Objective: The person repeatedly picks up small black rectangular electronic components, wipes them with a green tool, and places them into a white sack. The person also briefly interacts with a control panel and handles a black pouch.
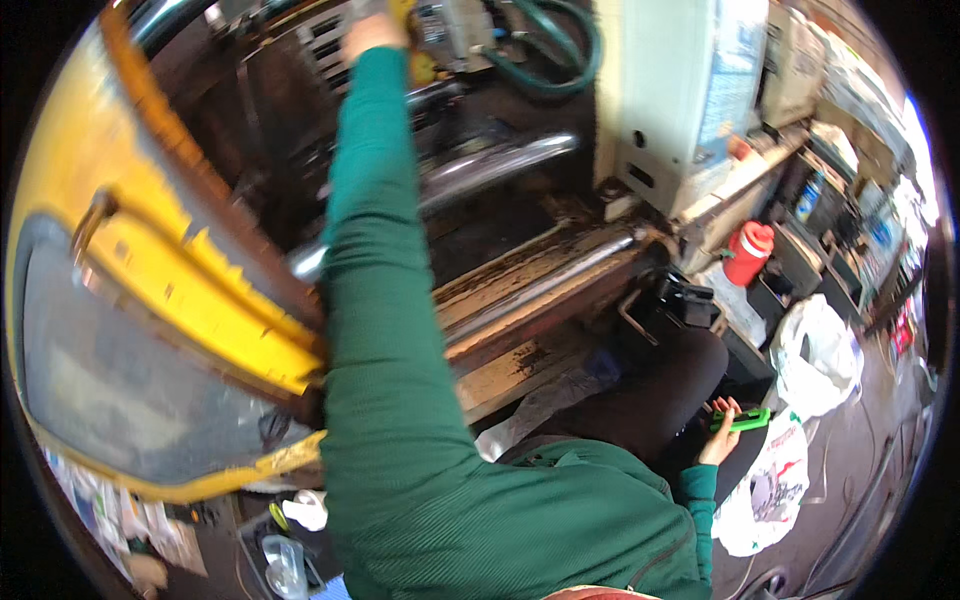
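Note:
My left arm stretches far forward into the machine. Its hand (372, 35) is at the top edge of the view, beside slotted metal plates (325, 48) and a yellow part. Blur and the picture's edge hide those fingers, so I cannot tell what they touch. Low at the right, over my leg, my right hand (722, 432) is closed around a bright green plastic piece (748, 420), long and narrow. Below the left forearm run shiny round metal bars (500, 170) of the machine.
A yellow machine door (190, 300) with a grey window stands at the left. A pale cabinet (655, 110) rises at the right. Beyond are a red jug (748, 252) and white plastic bags (815, 355) on the floor. A green hose (560, 60) loops inside the machine.

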Available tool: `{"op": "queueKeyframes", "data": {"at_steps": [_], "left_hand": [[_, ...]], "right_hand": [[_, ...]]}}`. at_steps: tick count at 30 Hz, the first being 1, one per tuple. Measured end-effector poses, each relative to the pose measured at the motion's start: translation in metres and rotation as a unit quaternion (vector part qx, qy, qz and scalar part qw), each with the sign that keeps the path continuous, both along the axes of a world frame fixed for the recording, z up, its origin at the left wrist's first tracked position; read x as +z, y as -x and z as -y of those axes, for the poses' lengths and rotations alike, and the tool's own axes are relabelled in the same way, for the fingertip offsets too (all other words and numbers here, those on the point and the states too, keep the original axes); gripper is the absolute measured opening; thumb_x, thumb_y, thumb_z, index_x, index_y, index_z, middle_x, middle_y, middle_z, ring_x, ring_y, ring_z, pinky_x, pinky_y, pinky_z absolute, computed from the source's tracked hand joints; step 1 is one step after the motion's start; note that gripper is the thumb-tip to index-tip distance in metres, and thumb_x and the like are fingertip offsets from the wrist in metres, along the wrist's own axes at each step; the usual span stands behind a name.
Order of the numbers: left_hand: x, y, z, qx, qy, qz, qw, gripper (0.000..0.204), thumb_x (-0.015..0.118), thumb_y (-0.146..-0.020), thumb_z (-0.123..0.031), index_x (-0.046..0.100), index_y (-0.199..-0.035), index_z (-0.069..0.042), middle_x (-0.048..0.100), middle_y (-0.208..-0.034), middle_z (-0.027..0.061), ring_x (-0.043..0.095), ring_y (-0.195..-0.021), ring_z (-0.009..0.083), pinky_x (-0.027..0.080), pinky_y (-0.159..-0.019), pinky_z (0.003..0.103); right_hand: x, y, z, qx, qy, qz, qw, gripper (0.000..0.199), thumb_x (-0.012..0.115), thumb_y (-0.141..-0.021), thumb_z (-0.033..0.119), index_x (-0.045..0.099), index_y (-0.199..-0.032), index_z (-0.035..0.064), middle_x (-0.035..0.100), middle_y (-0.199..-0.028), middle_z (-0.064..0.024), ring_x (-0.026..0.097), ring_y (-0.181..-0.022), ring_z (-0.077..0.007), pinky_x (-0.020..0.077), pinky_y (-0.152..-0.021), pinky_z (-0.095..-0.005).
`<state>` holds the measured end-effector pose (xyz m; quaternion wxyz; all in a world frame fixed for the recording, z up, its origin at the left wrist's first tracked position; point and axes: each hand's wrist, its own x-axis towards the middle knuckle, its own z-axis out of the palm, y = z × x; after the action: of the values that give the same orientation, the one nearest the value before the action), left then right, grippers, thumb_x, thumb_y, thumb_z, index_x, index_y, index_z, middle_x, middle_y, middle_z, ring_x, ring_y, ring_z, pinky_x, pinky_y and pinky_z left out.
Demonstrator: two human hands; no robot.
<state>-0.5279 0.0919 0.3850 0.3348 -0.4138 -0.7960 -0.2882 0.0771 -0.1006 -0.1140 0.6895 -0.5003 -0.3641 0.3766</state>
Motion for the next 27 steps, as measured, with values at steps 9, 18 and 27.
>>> {"op": "queueKeyframes", "data": {"at_steps": [9, 18, 27], "left_hand": [[-0.031, 0.131, -0.014, 0.167, 0.205, -0.151, 0.953, 0.031, 0.041, -0.09, -0.018, 0.067, -0.101, -0.007, 0.063, -0.109, 0.0152, 0.062, -0.1, 0.0303, 0.051, -0.082, 0.044], [-0.042, 0.093, -0.032, 0.145, 0.207, -0.235, 0.938, 0.025, 0.047, -0.086, -0.015, 0.07, -0.092, -0.006, 0.063, -0.105, 0.016, 0.066, -0.091, 0.0285, 0.055, -0.068, 0.042], [-0.039, 0.078, -0.036, 0.123, 0.202, -0.251, 0.939, 0.025, 0.047, -0.085, -0.013, 0.069, -0.094, -0.004, 0.064, -0.103, 0.0165, 0.067, -0.086, 0.0308, 0.055, -0.069, 0.044]], "right_hand": [[0.025, 0.033, -0.016, -0.007, 0.048, -0.102, 0.994, 0.028, 0.052, -0.094, 0.025, 0.056, -0.107, -0.0002, 0.064, -0.098, -0.0122, 0.061, -0.092, -0.0189, 0.0449, -0.085, -0.0304], [0.011, 0.019, -0.018, -0.005, 0.019, -0.049, 0.999, 0.031, 0.05, -0.094, 0.029, 0.055, -0.103, -0.0005, 0.061, -0.096, -0.0104, 0.057, -0.091, -0.017, 0.043, -0.088, -0.0306], [0.002, 0.024, -0.024, -0.005, 0.033, -0.051, 0.998, 0.025, 0.053, -0.092, 0.027, 0.057, -0.096, 0.0028, 0.059, -0.089, -0.0061, 0.057, -0.083, -0.0152, 0.0451, -0.081, -0.0291]]}}
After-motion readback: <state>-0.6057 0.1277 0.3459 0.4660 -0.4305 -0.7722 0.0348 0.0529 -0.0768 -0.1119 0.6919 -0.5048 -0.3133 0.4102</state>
